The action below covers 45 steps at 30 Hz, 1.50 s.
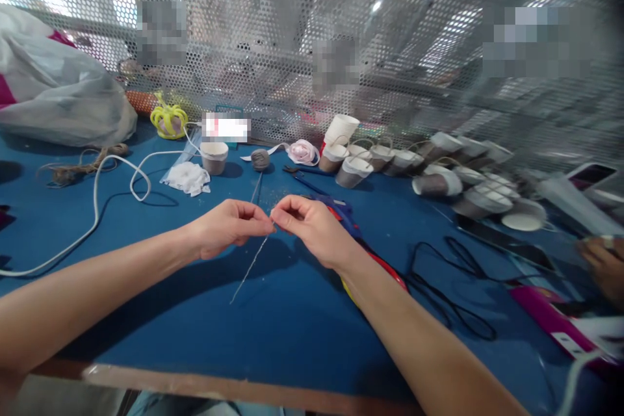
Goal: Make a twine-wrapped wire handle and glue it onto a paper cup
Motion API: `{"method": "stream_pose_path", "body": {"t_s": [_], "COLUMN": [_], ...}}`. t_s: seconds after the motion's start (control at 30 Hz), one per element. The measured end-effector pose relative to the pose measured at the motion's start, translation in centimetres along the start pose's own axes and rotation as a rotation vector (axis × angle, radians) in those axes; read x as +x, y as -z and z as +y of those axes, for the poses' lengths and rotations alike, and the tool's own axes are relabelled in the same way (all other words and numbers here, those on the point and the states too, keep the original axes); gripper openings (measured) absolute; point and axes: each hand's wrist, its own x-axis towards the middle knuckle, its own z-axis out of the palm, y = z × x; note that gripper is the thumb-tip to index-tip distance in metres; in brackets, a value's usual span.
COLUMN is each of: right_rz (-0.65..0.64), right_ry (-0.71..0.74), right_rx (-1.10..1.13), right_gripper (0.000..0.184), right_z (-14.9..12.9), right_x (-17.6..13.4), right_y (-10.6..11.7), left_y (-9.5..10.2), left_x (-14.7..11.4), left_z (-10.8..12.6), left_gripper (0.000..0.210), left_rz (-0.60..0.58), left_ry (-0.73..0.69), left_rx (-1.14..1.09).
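Observation:
Both hands meet above the middle of the blue table [292,351], fingertips almost touching. My left hand [234,227] pinches a thin, pale twisted strand [251,264], whose loose end slants down toward the table. Thumb and forefinger of my right hand [307,224] close on the same strand right beside it. Behind the hands sits a small ball of grey yarn [260,159], with a thread running from it toward my fingers. A blue and red tool, seemingly a glue gun [344,211], lies partly hidden under my right wrist.
Small grey-and-white cups [353,171] with handles stand and lie along the back right. One cup [214,157] stands at back left near crumpled white cloth [188,178]. A white cable [96,208] loops left; a black cord [453,299] curls right. Another person's hand [604,266] is at far right.

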Motion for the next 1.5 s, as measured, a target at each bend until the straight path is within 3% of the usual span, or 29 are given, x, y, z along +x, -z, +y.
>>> {"method": "stream_pose_path", "body": {"t_s": [0.4, 0.53, 0.67, 0.77, 0.9, 1.17, 1.4, 1.5], "right_rz": [0.047, 0.031, -0.057, -0.107, -0.07, 0.038, -0.076, -0.114], "right_ry": [-0.015, -0.016, -0.025, -0.032, -0.04, -0.014, -0.065, -0.065], "right_rx": [-0.203, -0.145, 0.047, 0.103, 0.038, -0.114, 0.173, 0.202], "right_gripper": [0.028, 0.029, 0.033, 0.026, 0.027, 0.03, 0.037, 0.03], "right_z": [0.12, 0.41, 0.51, 0.54, 0.77, 0.84, 0.92, 0.83], "right_x": [-0.32, -0.22, -0.12, -0.17, -0.21, -0.28, -0.13, -0.15], "right_y": [-0.39, -0.3, -0.01, -0.02, -0.2, -0.66, -0.46, -0.39], "left_y": [0.13, 0.11, 0.21, 0.2, 0.01, 0.19, 0.25, 0.17], "left_x": [0.03, 0.01, 0.03, -0.03, -0.19, -0.06, -0.09, -0.19], "left_z": [-0.47, -0.22, -0.13, -0.09, 0.02, -0.68, -0.25, -0.07], "left_gripper": [0.017, 0.016, 0.014, 0.017, 0.018, 0.02, 0.015, 0.016], "left_rz": [0.061, 0.052, 0.002, -0.05, -0.05, -0.002, -0.045, -0.069], "left_ry": [-0.154, -0.104, -0.018, 0.048, 0.073, -0.07, -0.012, 0.031], "left_rx": [0.26, 0.206, 0.079, -0.013, 0.003, 0.186, 0.05, 0.022]}}
